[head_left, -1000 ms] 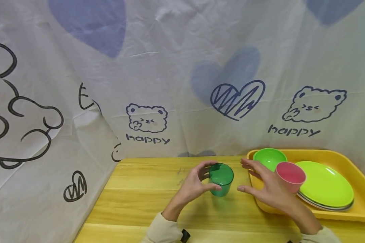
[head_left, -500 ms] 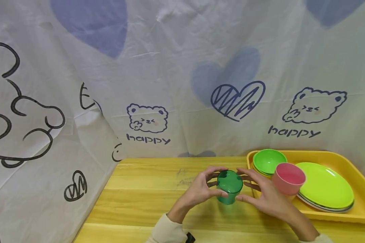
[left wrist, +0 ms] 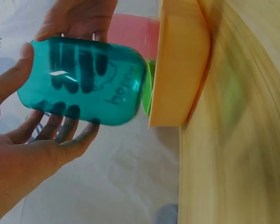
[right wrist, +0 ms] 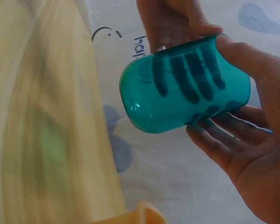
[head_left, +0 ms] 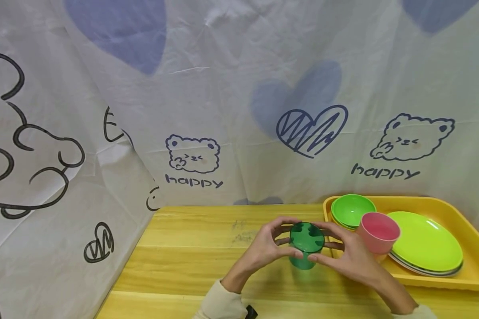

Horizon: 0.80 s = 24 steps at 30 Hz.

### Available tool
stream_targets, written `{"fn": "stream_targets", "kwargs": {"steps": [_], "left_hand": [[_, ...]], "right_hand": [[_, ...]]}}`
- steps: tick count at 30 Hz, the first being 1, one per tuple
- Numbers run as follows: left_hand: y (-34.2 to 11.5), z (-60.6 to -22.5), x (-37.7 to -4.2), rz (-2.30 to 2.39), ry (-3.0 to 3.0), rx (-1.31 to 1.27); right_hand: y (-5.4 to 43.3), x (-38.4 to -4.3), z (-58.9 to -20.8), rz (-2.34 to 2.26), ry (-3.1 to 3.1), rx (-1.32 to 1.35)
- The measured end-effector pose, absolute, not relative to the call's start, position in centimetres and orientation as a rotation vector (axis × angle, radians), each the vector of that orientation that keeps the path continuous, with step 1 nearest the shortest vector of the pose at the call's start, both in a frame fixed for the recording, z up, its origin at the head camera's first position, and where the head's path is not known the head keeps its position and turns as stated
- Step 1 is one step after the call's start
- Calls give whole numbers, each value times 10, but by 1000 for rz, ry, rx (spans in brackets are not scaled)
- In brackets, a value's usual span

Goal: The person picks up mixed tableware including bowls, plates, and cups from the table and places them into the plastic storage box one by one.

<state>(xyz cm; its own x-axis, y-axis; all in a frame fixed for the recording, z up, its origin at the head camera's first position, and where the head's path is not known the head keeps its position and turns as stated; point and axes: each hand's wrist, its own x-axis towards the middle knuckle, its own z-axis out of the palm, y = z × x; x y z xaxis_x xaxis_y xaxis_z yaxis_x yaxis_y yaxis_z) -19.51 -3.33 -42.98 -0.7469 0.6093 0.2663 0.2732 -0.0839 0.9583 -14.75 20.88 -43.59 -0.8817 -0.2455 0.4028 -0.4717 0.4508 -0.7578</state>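
Observation:
A translucent green cup point(head_left: 306, 243) is held up off the table between two hands, its bottom above the wood in both wrist views. My left hand point(head_left: 265, 250) grips it from the left, fingers behind and thumb at the near rim. From the right, my right hand point(head_left: 351, 254) grips the same cup, its thumb also at the near rim. Through the cup wall, the fingers show dark in the left wrist view, where the cup point(left wrist: 84, 79) lies sideways across the picture. Both thumbs stay near the rim of the cup point(right wrist: 149, 102) in the right wrist view.
Right of the hands stands a yellow tray point(head_left: 473, 261) on the wooden table point(head_left: 175, 266). It holds green bowls point(head_left: 353, 210), a pink cup point(head_left: 378, 235) and stacked plates with a lime plate point(head_left: 427, 241) on top. A printed cloth point(head_left: 239, 88) hangs behind.
The cup has moved right and slightly nearer in my left hand. My right hand, apart from it a second ago, has come in and now holds its right side.

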Motion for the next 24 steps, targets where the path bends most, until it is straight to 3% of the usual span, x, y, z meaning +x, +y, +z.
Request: {"fn": "stream_targets", "kwargs": {"steps": [8,17,24], "left_hand": [[-43,-429,-200,1871,2076,1071],[-72,-444,-206,1677,2497,1080],[-101,-452,-210,1500,2803,1017]], "right_hand": [[223,-143,-406,1273,-2359,611],[265,-127,-373,1142,-2284,388],[298,-127,-372,1041,-2279,208]]}}
